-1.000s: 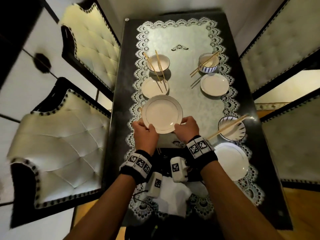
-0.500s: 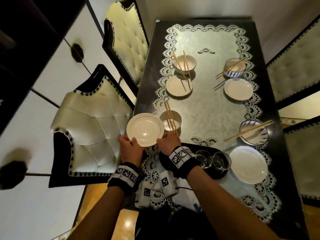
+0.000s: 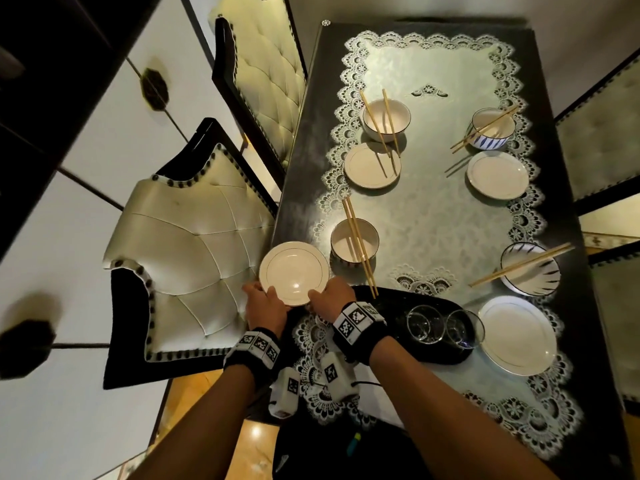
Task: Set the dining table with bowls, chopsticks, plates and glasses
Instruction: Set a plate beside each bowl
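Note:
I hold a white gold-rimmed plate (image 3: 293,273) over the table's left edge, beside a white bowl (image 3: 354,241) with chopsticks (image 3: 358,243) across it. My left hand (image 3: 264,304) grips the plate's near-left rim and my right hand (image 3: 331,295) grips its near-right rim. Three other places each show a bowl with chopsticks and a plate: far left (image 3: 372,164), far right (image 3: 497,174), near right (image 3: 518,334). Two clear glasses (image 3: 425,323) stand on a black tray (image 3: 391,327).
The dark table (image 3: 301,188) carries a lace-edged cloth (image 3: 433,209). Two cream tufted chairs stand at the left, the nearer chair (image 3: 187,251) just under the plate. More chairs line the right side (image 3: 599,147).
Both hands carried the plate from over the table's middle to the left edge beside the near-left bowl. The view swung left with them.

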The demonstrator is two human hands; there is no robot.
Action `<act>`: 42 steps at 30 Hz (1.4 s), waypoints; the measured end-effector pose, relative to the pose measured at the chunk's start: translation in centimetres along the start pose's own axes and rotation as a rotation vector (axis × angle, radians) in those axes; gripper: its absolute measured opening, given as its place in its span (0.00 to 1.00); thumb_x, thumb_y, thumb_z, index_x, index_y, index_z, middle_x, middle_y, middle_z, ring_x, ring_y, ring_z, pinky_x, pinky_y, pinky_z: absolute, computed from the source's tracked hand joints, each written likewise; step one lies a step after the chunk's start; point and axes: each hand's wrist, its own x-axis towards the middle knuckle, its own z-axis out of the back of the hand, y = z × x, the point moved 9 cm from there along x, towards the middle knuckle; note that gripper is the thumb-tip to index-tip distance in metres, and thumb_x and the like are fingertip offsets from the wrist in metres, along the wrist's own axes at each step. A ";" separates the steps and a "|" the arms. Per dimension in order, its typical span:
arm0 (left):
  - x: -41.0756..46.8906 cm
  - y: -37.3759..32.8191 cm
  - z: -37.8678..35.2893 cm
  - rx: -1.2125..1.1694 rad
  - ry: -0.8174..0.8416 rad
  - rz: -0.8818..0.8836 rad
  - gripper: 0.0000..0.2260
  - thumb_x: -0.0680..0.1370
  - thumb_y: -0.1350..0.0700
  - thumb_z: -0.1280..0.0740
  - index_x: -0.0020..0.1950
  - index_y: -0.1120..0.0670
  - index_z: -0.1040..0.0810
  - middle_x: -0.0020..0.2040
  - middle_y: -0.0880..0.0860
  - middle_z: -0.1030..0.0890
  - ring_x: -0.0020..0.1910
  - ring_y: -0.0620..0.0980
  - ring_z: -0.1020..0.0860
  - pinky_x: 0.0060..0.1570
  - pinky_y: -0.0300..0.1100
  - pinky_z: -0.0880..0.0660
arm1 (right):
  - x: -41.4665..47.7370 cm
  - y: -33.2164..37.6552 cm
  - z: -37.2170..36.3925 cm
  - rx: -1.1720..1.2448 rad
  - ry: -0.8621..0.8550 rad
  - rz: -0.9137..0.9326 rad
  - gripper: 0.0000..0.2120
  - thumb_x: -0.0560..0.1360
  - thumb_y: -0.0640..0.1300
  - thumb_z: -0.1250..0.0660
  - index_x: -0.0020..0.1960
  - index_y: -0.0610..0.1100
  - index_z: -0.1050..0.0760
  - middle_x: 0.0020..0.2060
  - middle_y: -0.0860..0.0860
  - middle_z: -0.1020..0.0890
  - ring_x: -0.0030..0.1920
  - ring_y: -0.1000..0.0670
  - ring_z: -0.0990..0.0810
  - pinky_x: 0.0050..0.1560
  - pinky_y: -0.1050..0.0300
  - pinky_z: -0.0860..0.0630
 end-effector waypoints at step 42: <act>-2.0 7.7 3.0 0.490 0.028 0.052 0.14 0.76 0.63 0.38 0.58 0.68 0.28 0.59 0.69 0.24 0.56 0.68 0.24 0.55 0.55 0.25 | -3.9 -2.4 -0.5 -0.031 0.027 -0.036 0.20 0.79 0.52 0.38 0.54 0.35 0.19 0.52 0.40 0.16 0.56 0.40 0.18 0.56 0.55 0.23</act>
